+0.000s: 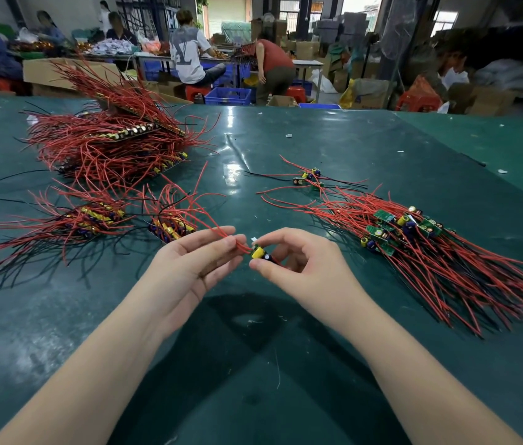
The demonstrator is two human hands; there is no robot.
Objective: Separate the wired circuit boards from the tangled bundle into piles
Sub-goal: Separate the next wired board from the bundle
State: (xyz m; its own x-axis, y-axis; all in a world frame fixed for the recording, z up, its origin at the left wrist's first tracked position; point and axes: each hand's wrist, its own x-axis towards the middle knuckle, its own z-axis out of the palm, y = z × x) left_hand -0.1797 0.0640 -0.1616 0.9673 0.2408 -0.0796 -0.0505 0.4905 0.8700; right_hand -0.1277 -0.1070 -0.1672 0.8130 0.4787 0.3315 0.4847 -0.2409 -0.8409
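Head view puts this somewhere mid-job, I'd guess: a loose pile of small green circuit boards with yellow capacitors and long red wires [414,232] sits at right of the frame, while the big tangled bundle of red-wired boards [109,146] at upper left and two smaller clumps [93,216] at left still look unsorted on the glossy dark-green table [285,139]. At centre frame, the right hand [298,268] pinches one little board with a shiny yellow cylinder capacitor [258,252], and the left hand [189,268] has its grip closed on that board's thin, springy red wires [221,229].
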